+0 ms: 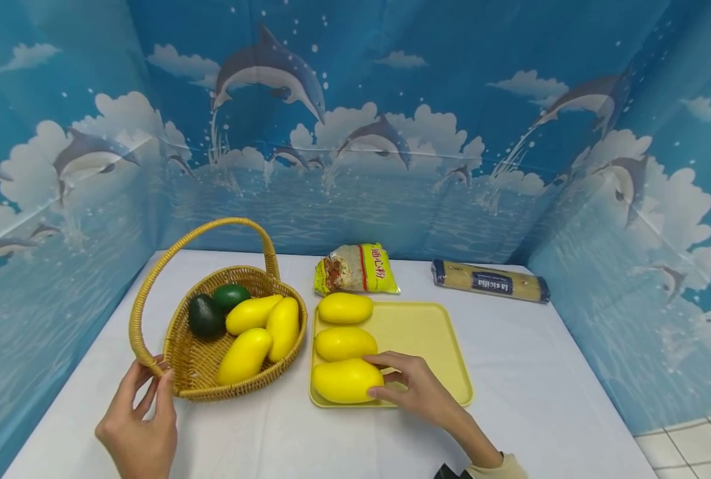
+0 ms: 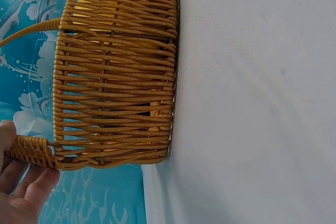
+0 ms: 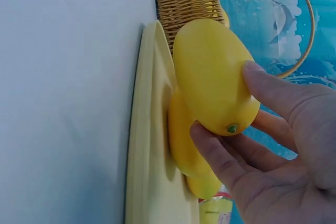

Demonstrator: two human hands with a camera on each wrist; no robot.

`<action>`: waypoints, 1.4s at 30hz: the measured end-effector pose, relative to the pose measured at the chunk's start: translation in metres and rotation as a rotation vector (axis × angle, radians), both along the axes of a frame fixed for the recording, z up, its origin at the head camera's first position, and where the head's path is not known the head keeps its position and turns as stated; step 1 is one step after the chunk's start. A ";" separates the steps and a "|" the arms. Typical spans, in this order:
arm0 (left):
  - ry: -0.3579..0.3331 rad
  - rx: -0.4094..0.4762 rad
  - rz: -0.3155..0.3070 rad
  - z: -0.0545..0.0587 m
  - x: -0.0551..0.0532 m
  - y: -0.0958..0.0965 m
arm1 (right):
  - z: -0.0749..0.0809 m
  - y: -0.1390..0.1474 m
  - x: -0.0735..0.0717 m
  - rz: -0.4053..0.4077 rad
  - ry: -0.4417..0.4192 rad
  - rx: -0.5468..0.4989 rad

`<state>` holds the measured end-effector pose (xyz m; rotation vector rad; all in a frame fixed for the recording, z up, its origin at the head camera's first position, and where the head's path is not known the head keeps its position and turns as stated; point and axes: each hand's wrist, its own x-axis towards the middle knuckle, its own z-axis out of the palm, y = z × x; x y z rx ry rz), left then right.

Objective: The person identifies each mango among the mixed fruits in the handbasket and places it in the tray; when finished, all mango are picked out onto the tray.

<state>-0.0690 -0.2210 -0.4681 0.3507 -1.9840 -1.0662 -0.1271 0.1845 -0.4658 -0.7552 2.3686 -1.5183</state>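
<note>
My left hand (image 1: 142, 419) grips the foot of the arched handle of a wicker basket (image 1: 236, 389). In the left wrist view the fingers (image 2: 39, 190) curl under the handle base beside the woven wall. Inside the basket lie several yellow mangoes (image 1: 244, 357) and two dark green avocados (image 1: 206, 317). My right hand (image 1: 412, 386) pinches one end of the nearest mango (image 1: 347, 381) on a pale yellow tray (image 1: 421, 332), thumb on one side and fingers on the other. Two more mangoes (image 1: 346, 343) lie in a column behind it along the tray's left side.
Behind the tray lies a yellow and clear food bag (image 1: 355, 268). A long pack of spaghetti (image 1: 490, 281) rests at the back right. The white-covered table (image 1: 523, 372) is walled by blue dolphin-printed cloth (image 1: 355, 186) at the back and sides.
</note>
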 end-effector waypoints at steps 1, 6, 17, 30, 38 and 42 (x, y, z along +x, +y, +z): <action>-0.001 0.002 0.002 0.000 0.000 0.000 | -0.002 -0.001 0.001 -0.009 -0.009 0.005; -0.012 -0.004 0.017 -0.001 0.000 0.001 | -0.009 -0.003 0.002 -0.020 -0.037 0.011; 0.035 -0.001 0.003 -0.002 -0.001 0.000 | -0.018 -0.005 0.003 -0.033 -0.010 0.017; 0.016 -0.015 0.011 -0.001 -0.002 -0.001 | -0.019 -0.001 0.000 -0.065 -0.048 0.082; 0.021 -0.004 0.022 -0.003 -0.003 -0.001 | -0.018 0.000 -0.001 -0.046 -0.038 0.067; 0.014 0.001 0.024 -0.004 -0.003 -0.001 | -0.018 0.000 -0.001 -0.047 -0.042 0.060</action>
